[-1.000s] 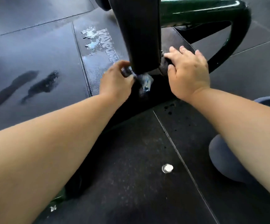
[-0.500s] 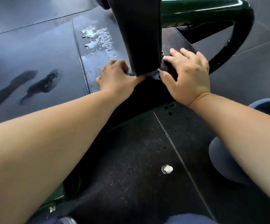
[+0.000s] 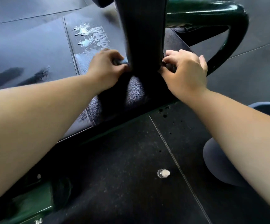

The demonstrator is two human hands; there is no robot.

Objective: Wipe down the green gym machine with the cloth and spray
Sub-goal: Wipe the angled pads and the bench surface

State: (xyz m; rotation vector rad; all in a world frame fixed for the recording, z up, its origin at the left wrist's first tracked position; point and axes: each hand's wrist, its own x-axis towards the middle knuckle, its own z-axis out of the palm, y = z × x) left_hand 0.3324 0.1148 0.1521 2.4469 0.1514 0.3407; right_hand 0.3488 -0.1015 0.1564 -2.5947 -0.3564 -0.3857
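While the left hand pinches the cloth at upper centre, left of the green machine's black pad, and the right hand's curled fingers seem to pinch its other end, a slipping end could leave the pad's back unwiped.

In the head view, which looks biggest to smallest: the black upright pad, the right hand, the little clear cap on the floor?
1. black upright pad, though the top edge of the picture cuts it off
2. right hand
3. clear cap, by far the smallest
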